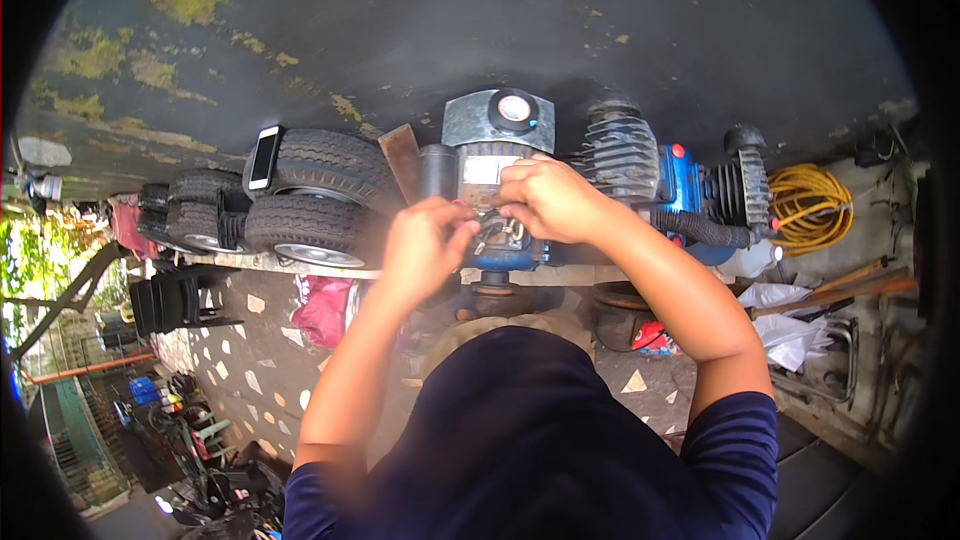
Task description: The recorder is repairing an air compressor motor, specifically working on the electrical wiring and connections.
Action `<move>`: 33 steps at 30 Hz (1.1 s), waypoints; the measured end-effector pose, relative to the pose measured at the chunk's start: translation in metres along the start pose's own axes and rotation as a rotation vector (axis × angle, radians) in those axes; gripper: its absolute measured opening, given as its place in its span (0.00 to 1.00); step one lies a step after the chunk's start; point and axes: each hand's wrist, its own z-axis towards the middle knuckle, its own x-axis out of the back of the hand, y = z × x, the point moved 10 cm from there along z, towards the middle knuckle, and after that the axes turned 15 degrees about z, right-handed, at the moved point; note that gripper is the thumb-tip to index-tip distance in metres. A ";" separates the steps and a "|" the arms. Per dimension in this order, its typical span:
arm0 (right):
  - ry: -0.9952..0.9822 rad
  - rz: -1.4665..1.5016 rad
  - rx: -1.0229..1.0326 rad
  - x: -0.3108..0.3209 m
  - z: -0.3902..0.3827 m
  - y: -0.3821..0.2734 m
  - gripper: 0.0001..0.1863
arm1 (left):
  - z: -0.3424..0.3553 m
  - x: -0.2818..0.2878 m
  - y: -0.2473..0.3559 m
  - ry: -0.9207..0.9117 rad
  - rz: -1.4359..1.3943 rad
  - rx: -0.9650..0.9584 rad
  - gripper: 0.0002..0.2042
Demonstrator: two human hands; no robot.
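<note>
An electric motor (472, 188) with a pale label stands in front of me, its terminal opening showing a cluster of wires (492, 234). My left hand (428, 240) is closed in a pinch at the left side of these wires, with a small red spot by its fingertips. From the right, my right hand (552, 202) bends over the motor, thumb and fingers pinched on a wire. The fingers hide part of what each hand grips. Behind the motor, a roll of black tape (533, 111) lies on a grey metal cover (463, 121).
Right of the motor sit a finned compressor head (622, 152) and a black ribbed hose (705, 230). Several tyres (325, 165) stand at left, a phone (264, 158) leaning on one. A coiled yellow hose (812, 208) hangs at far right. A dark wall rises behind.
</note>
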 end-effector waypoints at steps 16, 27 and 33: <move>-0.198 0.156 -0.169 0.007 0.024 0.008 0.11 | 0.012 -0.006 -0.004 -0.102 -0.044 -0.174 0.08; 0.328 0.139 -0.315 0.011 -0.019 -0.004 0.04 | -0.006 -0.004 -0.010 0.239 -0.041 -0.207 0.06; 0.495 -0.320 -0.262 -0.011 -0.025 -0.045 0.06 | 0.003 -0.016 -0.010 0.149 -0.087 -0.299 0.07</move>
